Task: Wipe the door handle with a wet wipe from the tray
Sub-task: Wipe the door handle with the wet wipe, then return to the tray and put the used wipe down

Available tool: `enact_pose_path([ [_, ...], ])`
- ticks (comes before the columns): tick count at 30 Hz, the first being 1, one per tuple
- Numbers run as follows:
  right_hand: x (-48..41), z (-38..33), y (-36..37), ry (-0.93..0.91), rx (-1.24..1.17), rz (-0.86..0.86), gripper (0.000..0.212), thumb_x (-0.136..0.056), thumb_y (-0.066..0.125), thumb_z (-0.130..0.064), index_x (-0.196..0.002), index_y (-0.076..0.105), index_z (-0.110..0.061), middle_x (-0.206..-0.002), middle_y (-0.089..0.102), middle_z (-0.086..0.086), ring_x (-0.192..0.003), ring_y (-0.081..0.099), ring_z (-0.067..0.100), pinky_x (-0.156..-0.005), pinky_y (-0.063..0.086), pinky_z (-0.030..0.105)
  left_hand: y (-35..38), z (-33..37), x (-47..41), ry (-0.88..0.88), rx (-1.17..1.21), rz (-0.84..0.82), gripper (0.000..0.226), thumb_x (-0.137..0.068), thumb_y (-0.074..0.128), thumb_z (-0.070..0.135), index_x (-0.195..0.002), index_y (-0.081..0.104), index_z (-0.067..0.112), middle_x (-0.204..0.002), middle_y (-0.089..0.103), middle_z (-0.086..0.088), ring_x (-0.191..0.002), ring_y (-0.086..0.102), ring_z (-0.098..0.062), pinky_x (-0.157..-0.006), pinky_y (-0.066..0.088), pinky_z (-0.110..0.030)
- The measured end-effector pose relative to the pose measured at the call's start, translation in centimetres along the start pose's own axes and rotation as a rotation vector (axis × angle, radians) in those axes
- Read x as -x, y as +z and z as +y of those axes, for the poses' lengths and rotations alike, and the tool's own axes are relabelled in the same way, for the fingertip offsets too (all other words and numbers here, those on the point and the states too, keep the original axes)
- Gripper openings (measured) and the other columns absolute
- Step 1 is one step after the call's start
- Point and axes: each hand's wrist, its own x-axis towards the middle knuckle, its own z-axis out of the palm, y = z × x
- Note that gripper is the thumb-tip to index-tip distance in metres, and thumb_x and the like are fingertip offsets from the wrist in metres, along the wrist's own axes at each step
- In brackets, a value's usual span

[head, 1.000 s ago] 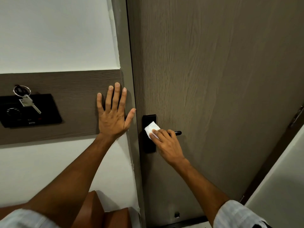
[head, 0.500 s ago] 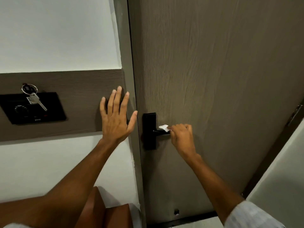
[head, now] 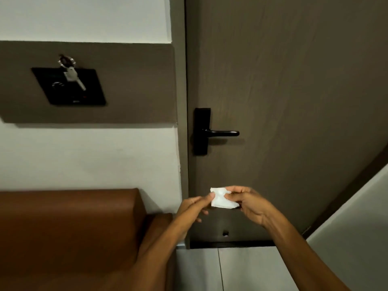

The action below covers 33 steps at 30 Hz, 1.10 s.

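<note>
The black lever door handle [head: 222, 133] juts right from its black backplate [head: 201, 131] on the grey-brown door [head: 294, 80], with nothing touching it. Well below it, a crumpled white wet wipe [head: 221, 200] is held between both hands in front of the door's lower part. My left hand [head: 194, 206] pinches its left edge with thumb and fingers. My right hand [head: 247, 203] grips its right side. No tray is in view.
A brown leather seat [head: 69, 227] fills the lower left beside the door frame. A black wall panel [head: 69, 87] with a key on a ring [head: 72, 75] hangs at the left. A pale wall [head: 357, 217] closes in at the right. Light floor tiles [head: 231, 267] lie below the door.
My right hand left the handle and dropped down with the wipe. My left hand came off the wall and joined it on the wipe. The view has pulled back and tilted down.
</note>
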Motion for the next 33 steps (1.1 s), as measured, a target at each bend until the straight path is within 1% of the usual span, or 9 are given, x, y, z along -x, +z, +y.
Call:
enact_pose_path([
  [7,7.1,7.2,-1.0,0.007,0.19,-0.121,0.023,-0.09,0.064,-0.011,-0.111,0.067,-0.005,-0.093,0.07,0.008,-0.079,0.062,0.016,-0.064,0.048,0.021,4.2,-5.1,9.7,0.007,-0.062,0.153,0.032,-0.086,0.07,0.028,-0.086,0.074,-0.003,-0.078,0.071,-0.016,-0.056,0.053,-0.013,-0.059,0.041,-0.02],
  [9,9.7,10.3,-1.2,0.051,0.218,-0.218,0.03,-0.079,0.075,-0.01,-0.108,0.066,-0.008,-0.095,0.071,0.008,-0.08,0.067,0.016,-0.067,0.054,0.022,5.9,-7.6,13.7,-0.016,-0.024,0.195,0.032,-0.088,0.067,0.028,-0.088,0.074,-0.003,-0.075,0.071,-0.014,-0.054,0.055,-0.01,-0.054,0.041,-0.014],
  [11,12.2,13.6,-0.8,0.095,0.301,-0.222,0.035,-0.074,0.079,-0.003,-0.105,0.065,-0.008,-0.095,0.07,0.007,-0.08,0.065,0.018,-0.071,0.052,0.026,7.6,-10.4,17.8,-0.061,0.005,0.232,0.027,-0.091,0.063,0.028,-0.088,0.074,0.004,-0.068,0.07,0.003,-0.05,0.057,-0.001,-0.046,0.036,-0.007],
  [14,16.0,18.1,0.1,0.185,0.401,-0.274,0.033,-0.075,0.077,-0.001,-0.107,0.068,-0.002,-0.091,0.071,0.01,-0.071,0.063,0.017,-0.061,0.046,0.023,9.3,-14.6,24.6,-0.136,0.015,0.299,0.018,-0.093,0.061,0.026,-0.09,0.072,0.012,-0.064,0.07,0.015,-0.052,0.06,0.003,-0.045,0.036,-0.009],
  [19,21.1,23.8,3.8,0.338,0.418,-0.395,0.032,-0.075,0.078,0.0,-0.104,0.066,0.004,-0.095,0.071,0.019,-0.066,0.072,0.02,-0.049,0.053,0.018,9.0,-19.9,33.8,-0.259,0.109,0.463,0.009,-0.089,0.065,0.021,-0.086,0.07,0.015,-0.083,0.072,-0.007,-0.056,0.062,-0.004,-0.048,0.039,-0.014],
  [23,25.2,29.3,8.2,0.38,0.492,-0.496,0.037,-0.074,0.077,0.004,-0.108,0.063,0.009,-0.091,0.068,0.021,-0.072,0.068,0.028,-0.046,0.051,0.018,8.5,-24.9,41.5,-0.357,0.227,0.601,0.005,-0.085,0.07,0.014,-0.081,0.067,0.015,-0.057,0.065,0.001,-0.048,0.055,-0.007,-0.05,0.037,-0.023],
  [26,28.9,33.4,12.2,0.422,0.566,-0.61,0.036,-0.077,0.077,-0.002,-0.11,0.064,0.006,-0.093,0.067,0.019,-0.075,0.064,0.026,-0.056,0.053,0.022,8.0,-29.3,47.4,-0.385,0.272,0.753,0.007,-0.086,0.069,0.008,-0.092,0.07,0.006,-0.055,0.064,0.004,-0.043,0.057,-0.001,-0.043,0.04,-0.013],
  [28,31.9,36.8,15.7,0.441,0.608,-0.682,0.033,-0.08,0.076,-0.009,-0.107,0.065,0.005,-0.086,0.066,0.018,-0.064,0.061,0.018,-0.054,0.052,0.021,7.3,-32.5,52.1,-0.414,0.324,0.868,0.014,-0.087,0.066,0.004,-0.101,0.069,0.001,-0.051,0.064,0.01,-0.042,0.058,0.002,-0.042,0.041,-0.012],
  [33,39.5,45.6,24.8,0.388,0.733,-0.77,0.01,-0.083,0.071,0.0,-0.086,0.061,-0.001,-0.063,0.059,0.012,-0.035,0.055,0.002,-0.039,0.044,0.014,4.1,-40.7,63.2,-0.482,0.409,1.124,0.021,-0.084,0.065,-0.005,-0.099,0.061,0.008,-0.067,0.062,-0.01,-0.041,0.058,-0.003,-0.046,0.047,-0.021],
])
